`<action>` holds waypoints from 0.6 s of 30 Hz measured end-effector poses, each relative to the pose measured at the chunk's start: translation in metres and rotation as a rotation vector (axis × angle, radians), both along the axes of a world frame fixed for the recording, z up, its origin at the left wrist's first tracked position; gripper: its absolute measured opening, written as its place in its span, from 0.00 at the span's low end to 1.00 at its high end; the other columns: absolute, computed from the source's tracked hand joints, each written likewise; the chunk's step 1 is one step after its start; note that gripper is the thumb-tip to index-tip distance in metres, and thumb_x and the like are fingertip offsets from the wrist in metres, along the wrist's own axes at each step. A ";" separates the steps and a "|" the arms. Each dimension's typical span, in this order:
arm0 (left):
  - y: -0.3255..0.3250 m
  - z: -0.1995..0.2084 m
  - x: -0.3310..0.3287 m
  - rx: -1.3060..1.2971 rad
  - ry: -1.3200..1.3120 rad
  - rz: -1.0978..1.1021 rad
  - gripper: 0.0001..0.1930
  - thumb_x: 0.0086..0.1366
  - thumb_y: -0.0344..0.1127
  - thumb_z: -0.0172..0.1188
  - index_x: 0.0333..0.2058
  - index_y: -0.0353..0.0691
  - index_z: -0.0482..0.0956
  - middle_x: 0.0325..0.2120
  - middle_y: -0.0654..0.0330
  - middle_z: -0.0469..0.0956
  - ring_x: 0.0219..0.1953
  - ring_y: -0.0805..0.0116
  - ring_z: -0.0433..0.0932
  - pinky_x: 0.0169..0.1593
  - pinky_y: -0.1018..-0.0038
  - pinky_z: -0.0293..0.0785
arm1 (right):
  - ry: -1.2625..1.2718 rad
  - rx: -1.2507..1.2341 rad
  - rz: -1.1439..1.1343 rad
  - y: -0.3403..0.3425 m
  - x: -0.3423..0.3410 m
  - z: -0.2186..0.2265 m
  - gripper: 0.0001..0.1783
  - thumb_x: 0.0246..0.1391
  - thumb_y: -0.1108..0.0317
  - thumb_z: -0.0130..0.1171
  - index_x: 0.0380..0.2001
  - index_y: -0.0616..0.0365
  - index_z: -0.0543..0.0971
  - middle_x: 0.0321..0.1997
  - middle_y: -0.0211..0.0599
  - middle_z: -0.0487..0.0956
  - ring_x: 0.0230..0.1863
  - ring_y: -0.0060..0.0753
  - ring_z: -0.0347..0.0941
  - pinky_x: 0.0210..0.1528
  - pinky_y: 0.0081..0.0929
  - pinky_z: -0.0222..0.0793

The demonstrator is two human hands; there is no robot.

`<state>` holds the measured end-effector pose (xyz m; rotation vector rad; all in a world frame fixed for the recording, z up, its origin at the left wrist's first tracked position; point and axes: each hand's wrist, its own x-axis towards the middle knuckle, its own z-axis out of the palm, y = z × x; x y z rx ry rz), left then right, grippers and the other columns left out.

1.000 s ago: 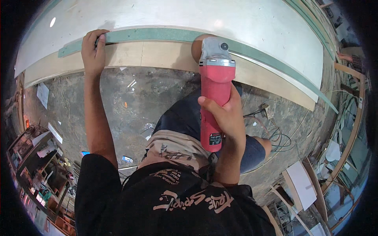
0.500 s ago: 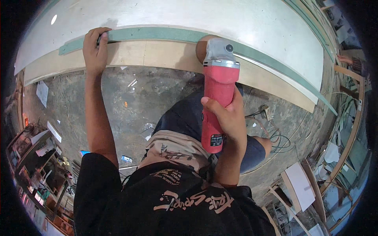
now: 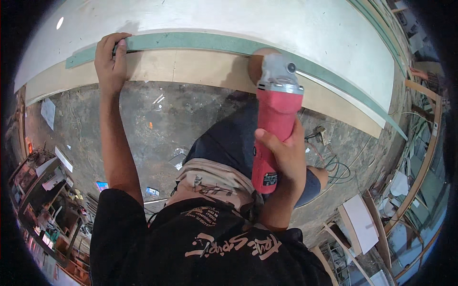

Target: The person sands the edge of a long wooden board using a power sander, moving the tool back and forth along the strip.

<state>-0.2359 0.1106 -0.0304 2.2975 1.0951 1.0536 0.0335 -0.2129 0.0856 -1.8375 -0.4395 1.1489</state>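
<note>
The right hand [image 3: 288, 155] is wrapped around the red body of a grinder [image 3: 276, 112], thumb on the near side; the tool stands roughly upright in view, its silver collar and grey head pointing away from the wearer. The head overlaps the green strip [image 3: 191, 42] from this angle; whether they touch, I cannot tell. The left hand [image 3: 110, 62] is curled closed over the strip near its left end, fingers at the far edge and thumb on the near side. The long, narrow strip runs from left to right across a white panel [image 3: 191, 16], with a tan board [image 3: 200, 66] along the panel's near edge. A bare knee [image 3: 255, 66] shows just left of the grinder's head, covering part of the strip. Nearer are dark blue shorts [image 3: 219, 131] and a black T-shirt [image 3: 157, 257] with pale print. The floor [image 3: 129, 109] is grey and stained, strewn with scraps. To the right of the grinder lie coiled cables [image 3: 338, 170]. Cluttered shelves [image 3: 47, 190] fill the lower left; a white sheet [image 3: 362, 224] leans among wood pieces at lower right. At the far right edge, another person's hand [image 3: 420, 73] shows.
</note>
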 end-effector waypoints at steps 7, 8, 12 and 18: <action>0.000 0.005 0.001 -0.003 0.054 0.028 0.10 0.75 0.32 0.56 0.46 0.38 0.85 0.45 0.54 0.83 0.50 0.57 0.79 0.55 0.66 0.74 | 0.003 -0.005 -0.021 0.003 0.002 -0.001 0.34 0.48 0.61 0.79 0.55 0.64 0.76 0.44 0.36 0.82 0.42 0.27 0.78 0.48 0.30 0.75; -0.001 0.005 0.001 -0.009 0.053 0.032 0.10 0.75 0.32 0.56 0.46 0.38 0.85 0.45 0.55 0.83 0.50 0.58 0.79 0.55 0.66 0.74 | 0.005 -0.008 -0.022 0.005 0.001 -0.001 0.34 0.48 0.61 0.79 0.55 0.64 0.76 0.44 0.36 0.82 0.42 0.27 0.78 0.48 0.30 0.75; -0.001 0.004 0.000 -0.003 0.054 0.040 0.10 0.76 0.32 0.56 0.47 0.39 0.85 0.45 0.56 0.83 0.50 0.59 0.79 0.56 0.66 0.74 | 0.016 -0.015 0.011 0.011 0.000 0.001 0.35 0.48 0.61 0.79 0.56 0.63 0.76 0.44 0.35 0.82 0.41 0.27 0.77 0.47 0.30 0.75; -0.002 0.005 0.001 0.017 0.065 0.038 0.10 0.75 0.32 0.56 0.47 0.39 0.85 0.46 0.55 0.83 0.50 0.59 0.80 0.56 0.66 0.74 | 0.072 -0.021 0.010 0.014 -0.005 0.006 0.35 0.48 0.61 0.79 0.56 0.63 0.76 0.45 0.35 0.82 0.44 0.27 0.77 0.50 0.30 0.75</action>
